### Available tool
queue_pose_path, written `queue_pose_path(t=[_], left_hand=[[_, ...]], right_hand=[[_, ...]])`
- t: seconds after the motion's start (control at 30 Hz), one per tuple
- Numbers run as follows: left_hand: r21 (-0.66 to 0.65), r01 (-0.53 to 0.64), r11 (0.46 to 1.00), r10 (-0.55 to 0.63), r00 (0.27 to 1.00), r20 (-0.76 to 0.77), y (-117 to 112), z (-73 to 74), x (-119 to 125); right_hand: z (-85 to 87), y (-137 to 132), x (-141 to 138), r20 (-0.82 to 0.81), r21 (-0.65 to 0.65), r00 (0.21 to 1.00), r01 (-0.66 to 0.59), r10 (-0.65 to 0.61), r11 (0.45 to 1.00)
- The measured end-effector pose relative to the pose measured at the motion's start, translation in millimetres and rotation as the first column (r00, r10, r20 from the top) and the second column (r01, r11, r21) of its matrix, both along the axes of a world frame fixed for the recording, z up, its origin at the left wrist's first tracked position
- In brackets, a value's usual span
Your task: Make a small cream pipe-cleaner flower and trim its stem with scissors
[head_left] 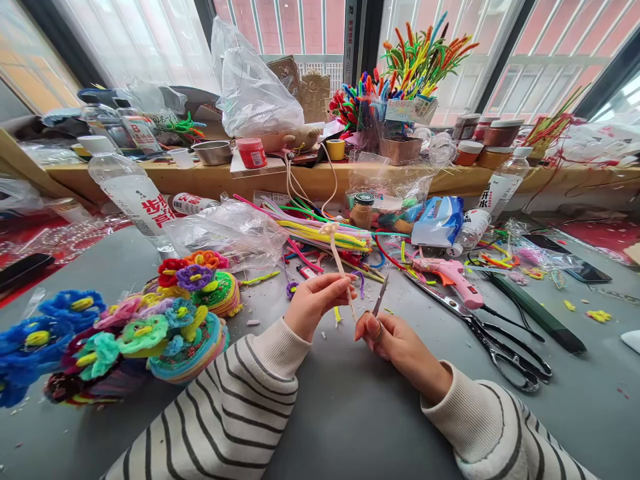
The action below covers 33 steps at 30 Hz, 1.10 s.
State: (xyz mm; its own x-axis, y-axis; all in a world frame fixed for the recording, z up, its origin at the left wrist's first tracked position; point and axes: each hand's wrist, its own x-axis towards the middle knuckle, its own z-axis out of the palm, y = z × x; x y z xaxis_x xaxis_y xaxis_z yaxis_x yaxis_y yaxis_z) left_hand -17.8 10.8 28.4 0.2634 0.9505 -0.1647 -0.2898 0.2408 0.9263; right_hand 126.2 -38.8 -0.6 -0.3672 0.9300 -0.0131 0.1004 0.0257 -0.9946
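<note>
My left hand [316,301] pinches a pale cream pipe cleaner [338,257] that stands up from the fingers and ends in a small loop at the top. My right hand [395,341] is closed on small scissors [380,297], fingers through the handles, blades pointing up beside the pipe cleaner's lower end. Both hands hover just above the grey table [340,413], close together. Striped sleeves cover both forearms.
Finished pipe-cleaner flowers [150,327] are heaped at the left. A bundle of coloured pipe cleaners [320,230] lies behind my hands. A pink glue gun [450,273] and large black scissors [500,343] lie at the right. Bottles, jars and bags crowd the wooden shelf [310,179].
</note>
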Motion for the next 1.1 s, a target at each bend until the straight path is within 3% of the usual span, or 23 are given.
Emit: queue_pose_path(t=[0.13, 0.4, 0.67, 1.1], left_hand=[[-0.017, -0.033, 0.999, 0.034, 0.995, 0.091, 1, 1.8, -3], [-0.024, -0.041, 0.999, 0.044, 0.988, 0.150, 1, 2.2, -2], [-0.023, -0.006, 1.000, 0.009, 0.988, 0.152, 1, 1.4, -2], [-0.001, 0.003, 1.000, -0.003, 0.987, 0.162, 2, -0.5, -3]], right_hand=[[7.4, -5, 1, 0.105, 0.070, 0.960, -0.266, 0.258, 0.961], [17.0, -6, 2, 0.244, 0.146, 0.889, -0.429, 0.388, 0.891], [22.6, -7, 1, 0.248, 0.135, 0.878, -0.450, 0.409, 0.883], [4.5, -3, 0, 0.144, 0.169, 0.898, -0.437, 0.416, 0.884]])
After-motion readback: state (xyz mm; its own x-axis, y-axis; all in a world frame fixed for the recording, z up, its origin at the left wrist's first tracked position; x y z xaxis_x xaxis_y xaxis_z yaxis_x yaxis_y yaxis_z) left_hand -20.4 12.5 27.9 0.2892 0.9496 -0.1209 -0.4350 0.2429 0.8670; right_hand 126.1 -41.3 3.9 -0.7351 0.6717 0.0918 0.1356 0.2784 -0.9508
